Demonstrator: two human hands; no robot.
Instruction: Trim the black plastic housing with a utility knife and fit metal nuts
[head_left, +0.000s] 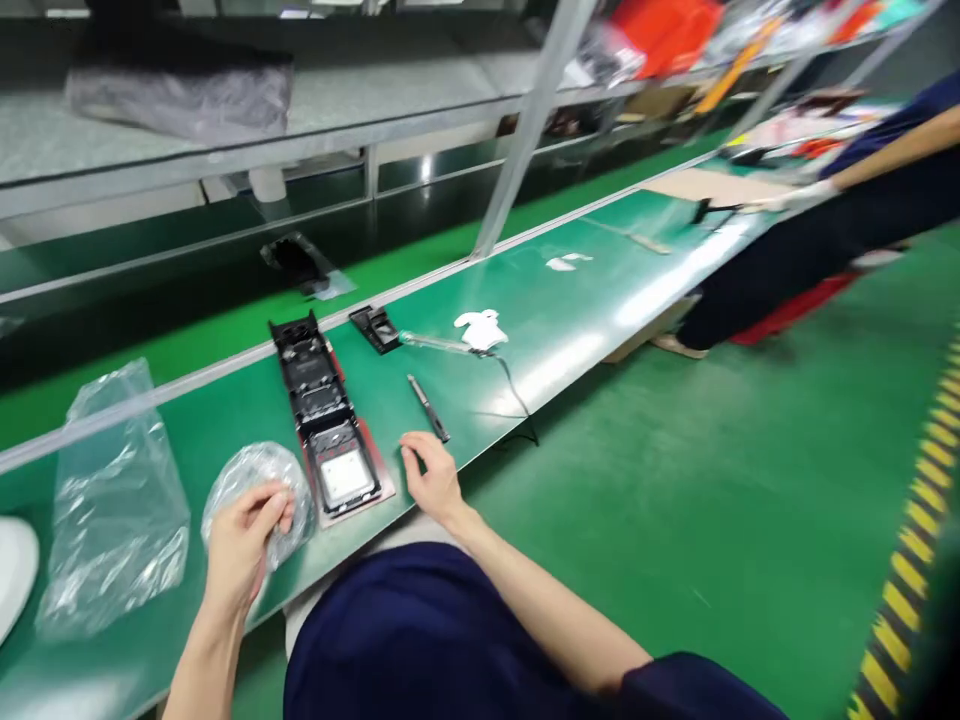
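My left hand (247, 535) is closed, thumb against curled fingers, over a round item wrapped in clear plastic (259, 465). Whatever it may pinch is too small to make out. At the bench's front edge my right hand (433, 475) is loosely closed, with nothing visible in it. Just beyond its fingertips lies a slim black pen-like tool (428, 408). Between my hands a long black plastic housing (315, 390) lies on a reddish sheet (379, 470), with a pale square panel (345, 476) at its near end.
A small black part (377, 328), a clear-handled tool with a cord (442, 343) and white pieces (481, 328) lie on the green bench (540, 330). A clear bag (120, 510) is at left. A metal post (532, 130) rises behind. Another person's gloved hand (799, 195) is far right.
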